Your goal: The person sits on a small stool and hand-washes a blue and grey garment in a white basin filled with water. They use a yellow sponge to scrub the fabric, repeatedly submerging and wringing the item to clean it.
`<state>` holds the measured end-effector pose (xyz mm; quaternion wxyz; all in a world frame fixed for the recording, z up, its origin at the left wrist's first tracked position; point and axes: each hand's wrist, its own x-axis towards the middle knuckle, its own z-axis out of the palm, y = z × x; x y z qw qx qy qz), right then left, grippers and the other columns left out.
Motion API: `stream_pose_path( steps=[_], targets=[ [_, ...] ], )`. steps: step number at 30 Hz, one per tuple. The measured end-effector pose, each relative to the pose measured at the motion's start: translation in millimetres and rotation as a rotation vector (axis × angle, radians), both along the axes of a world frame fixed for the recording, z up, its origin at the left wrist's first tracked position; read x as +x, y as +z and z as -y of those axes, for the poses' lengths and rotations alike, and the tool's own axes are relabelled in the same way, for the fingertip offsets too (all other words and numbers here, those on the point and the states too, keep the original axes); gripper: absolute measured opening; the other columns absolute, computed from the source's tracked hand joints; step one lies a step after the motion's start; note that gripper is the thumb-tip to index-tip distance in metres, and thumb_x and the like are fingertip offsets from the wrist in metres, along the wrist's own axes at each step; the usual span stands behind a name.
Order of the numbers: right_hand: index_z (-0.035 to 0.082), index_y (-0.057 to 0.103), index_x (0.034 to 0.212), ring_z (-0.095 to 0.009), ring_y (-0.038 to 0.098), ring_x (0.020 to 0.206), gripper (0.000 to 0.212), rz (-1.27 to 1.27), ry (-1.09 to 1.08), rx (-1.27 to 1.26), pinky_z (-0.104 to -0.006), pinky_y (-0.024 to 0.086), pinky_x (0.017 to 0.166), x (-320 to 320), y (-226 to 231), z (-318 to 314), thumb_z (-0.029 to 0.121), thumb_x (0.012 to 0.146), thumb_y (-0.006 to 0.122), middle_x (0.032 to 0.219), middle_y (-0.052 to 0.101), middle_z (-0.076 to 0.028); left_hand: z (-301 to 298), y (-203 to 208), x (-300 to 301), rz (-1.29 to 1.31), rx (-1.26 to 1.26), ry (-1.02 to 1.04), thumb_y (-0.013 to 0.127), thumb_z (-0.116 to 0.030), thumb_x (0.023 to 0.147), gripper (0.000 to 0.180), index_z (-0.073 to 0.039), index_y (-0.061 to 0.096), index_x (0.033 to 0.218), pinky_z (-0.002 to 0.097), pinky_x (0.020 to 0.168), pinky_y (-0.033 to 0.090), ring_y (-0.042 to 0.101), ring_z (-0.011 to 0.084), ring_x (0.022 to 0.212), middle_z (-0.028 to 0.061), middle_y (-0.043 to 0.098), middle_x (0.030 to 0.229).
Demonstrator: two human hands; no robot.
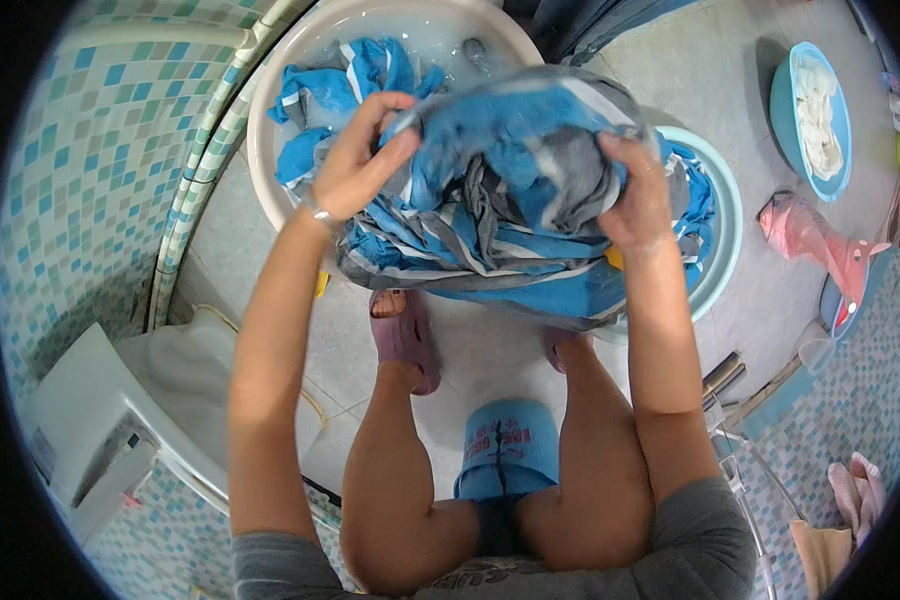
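Between my two hands is a large wet striped cloth (pixel 490 245) in blue, grey and white, bunched up and partly blurred by motion. My left hand (pixel 360 165) grips its upper left part, thumb apart from the fingers. On the other side, my right hand (pixel 638 195) closes round a grey and blue fold. The cloth spans from a large pale basin (pixel 262 140) of cloudy water, where more blue cloth (pixel 315 95) lies, to a light blue basin (pixel 732 235) at the right. Blue and white fabric (pixel 698 205) also shows in that basin.
A blue basin (pixel 782 110) with white cloth (pixel 818 115) stands far right, near a pink bag (pixel 820 245). Between my legs is a blue bucket (pixel 510 435). A white plastic chair-like piece (pixel 100 400) stands at left by the tiled wall (pixel 100 180).
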<state>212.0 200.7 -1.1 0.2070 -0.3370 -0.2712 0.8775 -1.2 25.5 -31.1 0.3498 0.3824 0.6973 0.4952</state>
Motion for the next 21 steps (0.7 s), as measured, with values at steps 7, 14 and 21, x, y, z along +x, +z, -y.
stream_pose_path(
  steps=[7, 14, 21],
  targets=[
    [0.004, 0.050, 0.093, -0.024, 0.062, 0.092, 0.015, -0.309, -0.135, -0.149, -0.0372, 0.052, 0.079, 11.0, -15.2, -1.0, 0.002, 0.079, 0.052, 0.096, 0.060, -0.012, 14.9, 36.6, -18.9, -0.339, -0.329, -0.426, 0.080, -0.045, 0.061, 0.066, 0.001, 0.056, 0.101, 0.0304, 0.075, 0.047, 0.060, 0.0270, 0.083, 0.0161, 0.059, 0.089],
    [-0.002, 0.053, 0.113, -0.027, 0.061, 0.096, 0.053, -0.154, -0.011, -0.352, -0.0407, 0.050, 0.087, 2.9, -17.0, 11.2, 0.044, 0.089, 0.041, 0.108, 0.061, -0.016, 14.9, 37.4, -40.6, 0.371, -0.204, -0.151, 0.073, -0.007, 0.072, 0.025, -0.005, 0.059, 0.093, 0.0252, 0.076, 0.049, 0.059, 0.0094, 0.082, 0.0005, 0.062, 0.090],
    [-0.003, 0.051, 0.115, -0.026, 0.060, 0.098, 0.035, -0.095, 0.151, -0.301, -0.0382, 0.050, 0.086, 1.7, -34.6, 18.6, 0.016, 0.085, 0.055, 0.110, 0.060, -0.016, 16.4, 36.8, -33.0, 0.674, -0.032, 0.012, 0.069, -0.007, 0.075, 0.035, -0.005, 0.056, 0.107, 0.0249, 0.081, 0.046, 0.058, 0.0104, 0.087, 0.0023, 0.062, 0.096]
  ],
)
